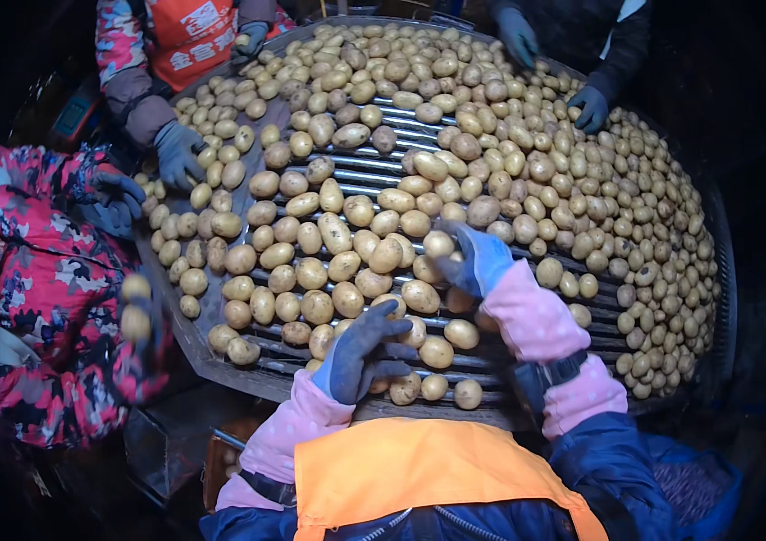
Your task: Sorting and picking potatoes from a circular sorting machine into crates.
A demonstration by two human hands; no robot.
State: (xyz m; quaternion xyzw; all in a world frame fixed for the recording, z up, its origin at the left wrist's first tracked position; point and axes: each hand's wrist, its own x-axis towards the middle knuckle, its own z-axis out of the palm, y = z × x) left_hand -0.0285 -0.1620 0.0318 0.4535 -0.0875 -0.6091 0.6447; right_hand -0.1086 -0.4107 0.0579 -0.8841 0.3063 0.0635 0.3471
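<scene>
A broad bed of potatoes (pixel 419 296) lies before me on a table of metal rollers (pixel 364 177). My left hand (pixel 366 355), in a blue-grey work glove, is over the near rollers with its fingers apart, above several potatoes; whether it touches any is unclear. My right hand (pixel 474 257), gloved the same way, is farther forward and to the right, beside a pale potato (pixel 438 244). Its fingers are blurred and partly hidden, so I cannot tell if it grips that potato. Pink dotted sleeves cover both my forearms.
A co-worker's gloved hands (pixel 179 154) are among potatoes at the upper left. Another person's gloved hands (pixel 589 108) reach in at the upper right. A person in a red camouflage-patterned jacket (pixel 52 284) is at the left, near two blurred potatoes (pixel 135 308). The table's raised rim (pixel 241 379) curves along the near side.
</scene>
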